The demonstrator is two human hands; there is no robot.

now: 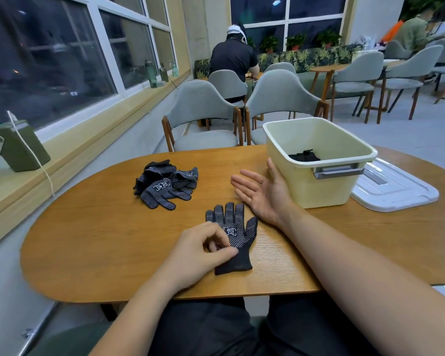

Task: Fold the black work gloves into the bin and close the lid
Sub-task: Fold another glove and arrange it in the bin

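Note:
One black dotted work glove [238,228] lies flat on the wooden table [93,242], fingers pointing away from me. My left hand [203,250] rests on its left side with curled fingers pinching it near the cuff. My right hand [261,192] hovers palm up with straight fingers between the glove and the cream bin [316,186]. A pile of more black gloves [166,186] sits further left on the table. Inside the bin a folded black glove [305,156] lies on the bottom. The white lid [393,188] lies flat to the right of the bin.
Two grey chairs [203,116] stand at the table's far side. A window sill with a green box [18,145] and a white cable runs along the left. A person sits with their back to me further off.

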